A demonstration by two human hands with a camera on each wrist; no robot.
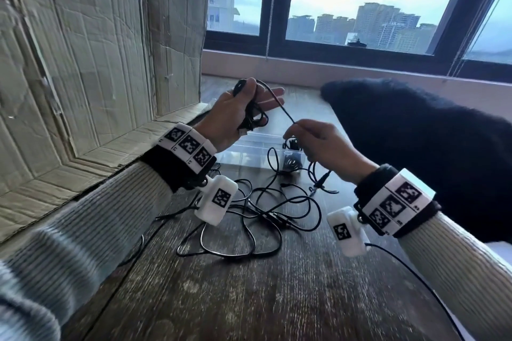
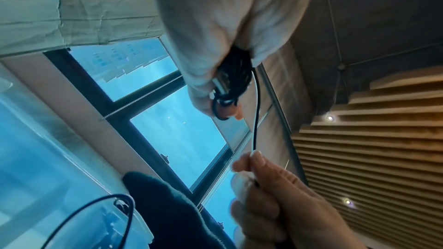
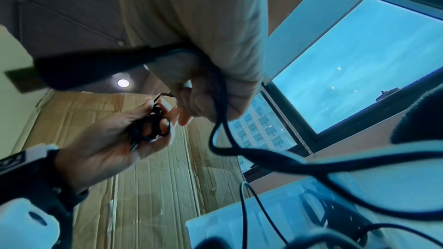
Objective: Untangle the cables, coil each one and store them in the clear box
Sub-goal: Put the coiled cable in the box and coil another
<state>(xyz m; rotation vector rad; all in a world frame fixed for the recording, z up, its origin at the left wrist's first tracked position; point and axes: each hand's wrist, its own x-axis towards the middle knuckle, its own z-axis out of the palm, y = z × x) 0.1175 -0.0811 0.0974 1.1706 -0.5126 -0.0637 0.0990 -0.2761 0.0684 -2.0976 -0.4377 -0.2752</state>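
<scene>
Head view: my left hand [image 1: 243,112] grips the coiled cable [image 1: 253,116], anchoring loops; its free run slants toward 4 o'clock into my right hand [image 1: 322,147], which pinches it taut above the clear box [image 1: 249,147].

Left wrist view: that strand [image 2: 256,113] runs 12 to 6.

Right wrist view: the coil [image 3: 151,126] lies in my palm.

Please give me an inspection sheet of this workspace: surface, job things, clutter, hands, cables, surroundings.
Surface: dark wooden table, worn grain.
Job's things: clear box behind the hands, dark coiled cables inside.
Clutter: dark fuzzy cloth at right.
Grippers: left hand holds a small black coil; right hand pinches its free strand.
Cables: tangled black cables loose on the table.
Surroundings: cardboard sheet at left, window ahead.
</scene>
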